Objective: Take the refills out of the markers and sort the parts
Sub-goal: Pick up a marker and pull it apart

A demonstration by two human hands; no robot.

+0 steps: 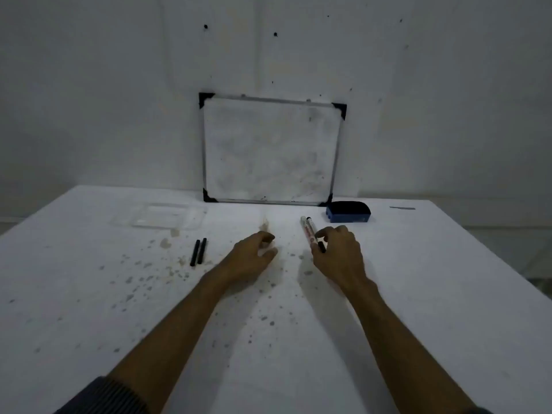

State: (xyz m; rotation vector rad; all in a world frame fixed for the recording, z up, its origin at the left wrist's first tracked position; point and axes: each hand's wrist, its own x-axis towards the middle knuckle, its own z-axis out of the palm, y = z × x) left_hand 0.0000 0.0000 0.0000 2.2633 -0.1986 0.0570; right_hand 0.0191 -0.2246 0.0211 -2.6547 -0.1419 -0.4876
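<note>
Head view looks down on a stained white worktop [418,294]. Right grip [337,252] curls over the near ends of two markers [309,233] lying side by side, fingertips touching them; whether it has pinched one or merely rests on them, I cannot tell. The markers run out beyond the grip toward the eraser [348,212] and whiteboard [270,150]. Left grip [254,252] is loosely curled and seems empty, sitting just beside the right one, probably ready to pull a cap or barrel. Two black sticks [198,252], likely refills already removed, lie well to the left of the left grip, kept apart as a sorted pile. A clear tray [161,218] lies beyond them.
</note>
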